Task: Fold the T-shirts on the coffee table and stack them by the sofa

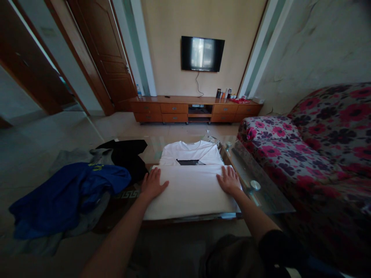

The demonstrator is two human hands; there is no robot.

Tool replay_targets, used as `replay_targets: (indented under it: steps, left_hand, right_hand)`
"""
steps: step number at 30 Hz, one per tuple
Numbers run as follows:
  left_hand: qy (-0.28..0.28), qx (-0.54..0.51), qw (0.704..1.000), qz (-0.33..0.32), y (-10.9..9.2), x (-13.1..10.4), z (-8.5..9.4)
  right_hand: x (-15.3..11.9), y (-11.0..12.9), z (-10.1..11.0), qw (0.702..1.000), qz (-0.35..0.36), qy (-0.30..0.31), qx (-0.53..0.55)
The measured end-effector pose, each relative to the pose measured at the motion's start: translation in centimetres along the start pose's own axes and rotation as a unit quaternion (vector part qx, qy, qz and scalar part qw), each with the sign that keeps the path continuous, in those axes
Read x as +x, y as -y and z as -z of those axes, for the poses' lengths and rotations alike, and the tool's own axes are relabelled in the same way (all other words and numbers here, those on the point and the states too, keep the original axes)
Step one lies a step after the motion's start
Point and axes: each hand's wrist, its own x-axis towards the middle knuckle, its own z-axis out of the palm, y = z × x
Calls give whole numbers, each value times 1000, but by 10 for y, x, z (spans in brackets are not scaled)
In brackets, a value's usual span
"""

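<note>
A white T-shirt (191, 189) lies on the glass-topped coffee table in front of me, its lower part folded up over the body. Its neckline and shoulders point away from me, and part of a dark print shows just beyond the fold. My left hand (153, 183) rests flat on the left end of the folded edge, fingers spread. At the right end, my right hand (229, 180) lies flat in the same way, fingers apart. Neither hand grips the cloth.
Left of the shirt is a heap of clothes with a blue garment (69, 193) and a black one (130, 156). A glass tabletop (271, 193) extends right, beside a flowered sofa (315, 154). Beyond stand a low wooden cabinet (174, 109) and a wall-mounted television (202, 54).
</note>
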Motion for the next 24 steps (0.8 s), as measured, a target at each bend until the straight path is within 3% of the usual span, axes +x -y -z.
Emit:
replay_targets:
  steps: [4, 11, 15, 20, 24]
  left_hand:
    - [-15, -7, 1000, 15, -7, 10, 3]
    - [-37, 6, 999, 28, -8, 15, -11]
    - [-55, -2, 998, 43, -11, 24, -6]
    - [-35, -57, 994, 84, -7, 64, 7]
    - [-3, -187, 976, 108, 4, 113, 6]
  right_hand:
    - [10, 2, -4, 1000, -16, -15, 16]
    - [29, 2, -15, 1000, -20, 1, 17]
    - [40, 10, -11, 998, -55, -7, 21]
    - [77, 21, 6, 992, -80, -46, 85]
    - [127, 20, 13, 970, -75, -60, 223]
